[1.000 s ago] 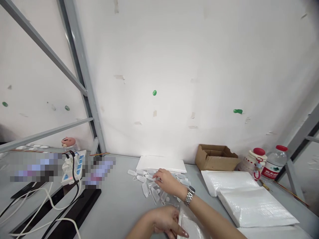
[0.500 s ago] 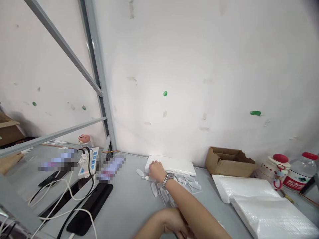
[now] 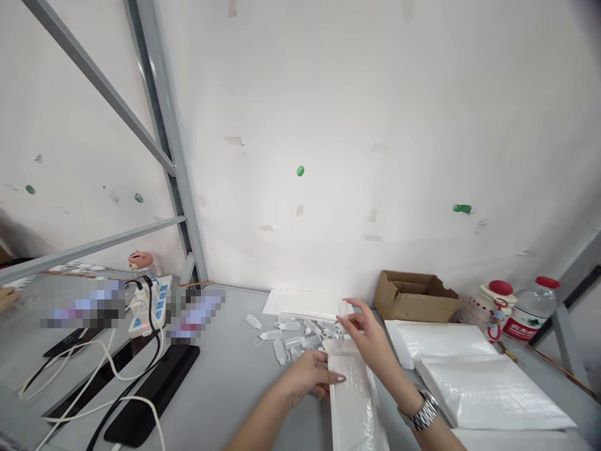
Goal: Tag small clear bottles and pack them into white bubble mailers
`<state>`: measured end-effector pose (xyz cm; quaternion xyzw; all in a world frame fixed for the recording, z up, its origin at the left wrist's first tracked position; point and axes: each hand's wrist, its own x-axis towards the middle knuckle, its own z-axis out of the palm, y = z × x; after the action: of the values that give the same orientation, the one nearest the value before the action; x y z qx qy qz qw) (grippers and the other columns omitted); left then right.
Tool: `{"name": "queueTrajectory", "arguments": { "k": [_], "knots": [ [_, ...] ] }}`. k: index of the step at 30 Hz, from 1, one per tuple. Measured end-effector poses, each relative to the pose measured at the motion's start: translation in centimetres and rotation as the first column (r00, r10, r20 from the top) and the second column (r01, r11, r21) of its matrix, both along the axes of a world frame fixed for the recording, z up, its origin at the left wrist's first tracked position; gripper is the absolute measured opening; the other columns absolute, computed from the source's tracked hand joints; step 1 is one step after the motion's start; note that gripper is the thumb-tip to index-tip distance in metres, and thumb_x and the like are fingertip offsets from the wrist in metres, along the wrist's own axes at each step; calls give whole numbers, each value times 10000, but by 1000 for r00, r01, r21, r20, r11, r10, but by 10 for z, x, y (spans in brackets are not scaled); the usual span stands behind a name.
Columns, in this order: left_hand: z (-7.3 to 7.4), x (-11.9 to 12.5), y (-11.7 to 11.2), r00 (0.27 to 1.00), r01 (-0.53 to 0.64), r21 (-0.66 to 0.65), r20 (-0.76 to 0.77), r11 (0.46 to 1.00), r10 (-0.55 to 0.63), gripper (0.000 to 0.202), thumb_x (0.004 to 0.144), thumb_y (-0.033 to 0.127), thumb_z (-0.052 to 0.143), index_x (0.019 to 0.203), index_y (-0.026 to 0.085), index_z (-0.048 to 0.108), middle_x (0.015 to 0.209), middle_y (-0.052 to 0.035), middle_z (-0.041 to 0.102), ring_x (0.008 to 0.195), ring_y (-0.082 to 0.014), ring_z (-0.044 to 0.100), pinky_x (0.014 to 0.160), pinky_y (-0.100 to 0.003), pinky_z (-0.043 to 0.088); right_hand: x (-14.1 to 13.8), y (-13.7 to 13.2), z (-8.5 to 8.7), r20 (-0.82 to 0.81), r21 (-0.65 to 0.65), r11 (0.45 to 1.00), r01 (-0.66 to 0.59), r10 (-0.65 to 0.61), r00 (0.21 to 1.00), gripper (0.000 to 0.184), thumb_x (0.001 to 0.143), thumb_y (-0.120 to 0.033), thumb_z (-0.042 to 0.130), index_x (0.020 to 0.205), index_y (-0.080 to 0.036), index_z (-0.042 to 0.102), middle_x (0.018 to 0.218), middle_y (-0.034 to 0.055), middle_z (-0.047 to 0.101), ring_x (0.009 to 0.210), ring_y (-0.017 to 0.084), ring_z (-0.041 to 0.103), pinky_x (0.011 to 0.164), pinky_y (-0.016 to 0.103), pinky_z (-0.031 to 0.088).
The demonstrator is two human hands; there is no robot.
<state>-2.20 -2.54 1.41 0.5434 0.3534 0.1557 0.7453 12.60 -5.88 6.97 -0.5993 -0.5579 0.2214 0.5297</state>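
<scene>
My left hand [image 3: 312, 378] grips the edge of a white bubble mailer [image 3: 352, 398], thumb on top, near its upper end. The mailer lies lengthwise in front of me and runs out of view at the bottom. Just above its upper end, my right hand [image 3: 364, 329], wearing a metal watch, pinches a small translucent plastic piece [image 3: 344, 309] between thumb and fingers. Several similar translucent pieces [image 3: 287, 326], some with small loops, lie scattered on the grey table to the left of and behind the mailer. Flat white sheets or mailers [image 3: 291, 302] rest against the wall behind them.
More white bubble mailers [image 3: 488, 382] are stacked at right, before an open cardboard box [image 3: 416, 297]. A red-lidded jar [image 3: 486, 307] and a plastic bottle [image 3: 533, 310] stand beyond. At left are a power strip [image 3: 153, 304], cables, a black oblong object [image 3: 154, 391] and a metal frame [image 3: 173, 150].
My right hand has moved from the loose pieces by the wall rightward, now pinching one. My left hand has come up from the bottom edge with a bubble mailer. The view has shifted slightly right.
</scene>
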Motion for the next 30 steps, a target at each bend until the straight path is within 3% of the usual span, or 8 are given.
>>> {"name": "queueTrajectory", "arguments": {
  "k": [7,12,15,18,22,25,30],
  "knots": [
    [2,-2,-7,994,113,36,5,993,-113,429,467,399,780,785,138,658,680,-18,643,560,-108,561,547,-227,410,7,-42,-42,138,-52,984,171,-163,977,341,737,-429,546,1036,-268,574,744,7,631,668,183,605,673,304,479],
    [-5,0,-12,946,321,-21,-44,947,-321,462,475,447,765,818,159,651,695,-10,635,542,-104,553,519,-228,435,7,-73,-61,-42,-174,946,273,-284,958,393,673,-474,588,987,-238,574,811,27,619,563,165,595,565,283,492],
    [-10,1,-14,934,339,-39,-106,940,-341,492,508,558,704,801,168,639,590,19,587,487,-95,521,507,-238,438,6,-86,-76,-146,-197,947,254,-284,948,434,630,-485,628,965,-212,581,788,21,590,515,147,569,537,277,485],
    [-13,4,-18,938,302,-31,-166,953,-303,549,499,663,639,695,151,613,510,29,528,453,-96,475,498,-243,401,2,-91,-88,-286,-204,959,194,-248,926,436,618,-499,642,934,-205,582,709,-5,558,480,143,554,503,274,476],
    [-15,11,-24,993,110,66,-38,992,-108,534,542,674,602,608,145,571,542,23,505,530,-109,450,554,-243,351,-4,-90,-92,-393,-168,947,274,-319,863,398,590,-518,659,834,-213,581,616,-37,523,488,151,562,540,275,482],
    [-15,16,-26,999,20,149,43,989,-27,523,586,680,554,559,158,532,534,29,464,569,-122,431,589,-247,329,-9,-85,-93,-362,-174,941,291,-336,869,389,590,-546,642,774,-208,587,539,-37,520,510,164,541,537,270,450],
    [-14,22,-28,995,-70,256,91,964,48,519,613,690,499,514,181,490,520,35,429,570,-129,405,626,-252,328,-13,-81,-98,-206,-295,948,120,-186,961,476,653,-660,506,521,-203,499,470,-28,471,501,150,456,498,252,367]
  ]
}}
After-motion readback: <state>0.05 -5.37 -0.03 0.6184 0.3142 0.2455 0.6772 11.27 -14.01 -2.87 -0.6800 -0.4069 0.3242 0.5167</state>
